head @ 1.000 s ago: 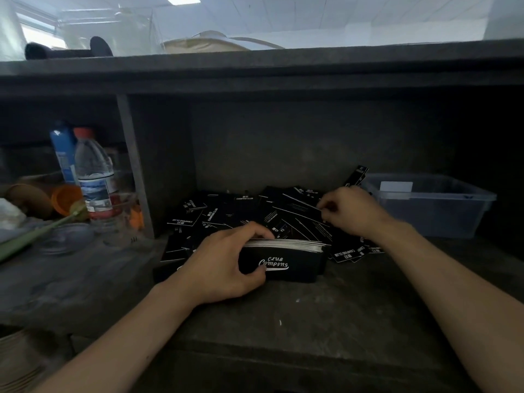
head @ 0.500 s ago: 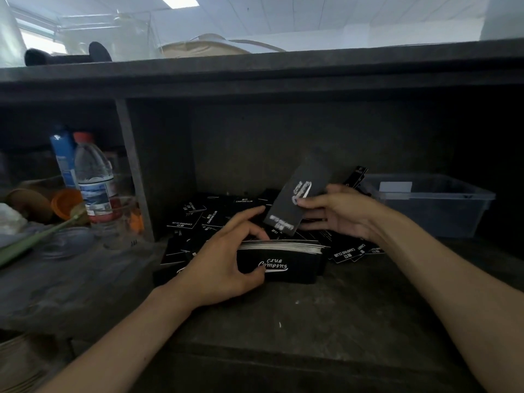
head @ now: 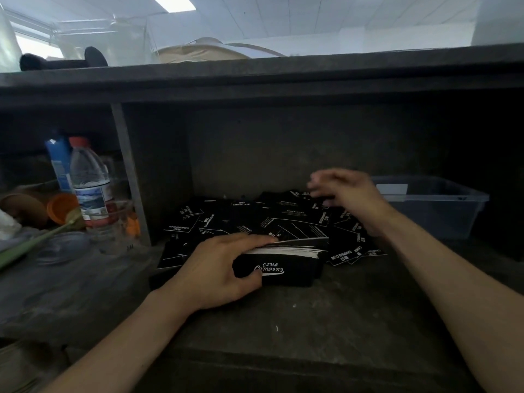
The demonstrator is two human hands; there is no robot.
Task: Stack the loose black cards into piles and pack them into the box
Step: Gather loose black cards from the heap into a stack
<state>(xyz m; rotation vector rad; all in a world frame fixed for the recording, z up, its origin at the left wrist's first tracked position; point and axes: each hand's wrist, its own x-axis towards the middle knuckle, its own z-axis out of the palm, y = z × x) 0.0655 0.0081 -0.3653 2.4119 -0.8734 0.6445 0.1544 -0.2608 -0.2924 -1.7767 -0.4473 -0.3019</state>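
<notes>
The box (head: 283,272) (black, with "Club Camping" in white on its front) is seen at the front of the dark shelf (head: 312,321). It is filled with a stack of cards (head: 286,249) whose white edges show above its rim. It is gripped by the left hand (head: 224,270), thumb on the front, fingers laid over the stack. Loose black cards (head: 249,219) are scattered just behind and beside it. The right hand (head: 348,194) is held over them, blurred; whether anything is pinched cannot be told. A clear bin (head: 436,208) is set to the right, a water bottle (head: 90,188) to the left.
</notes>
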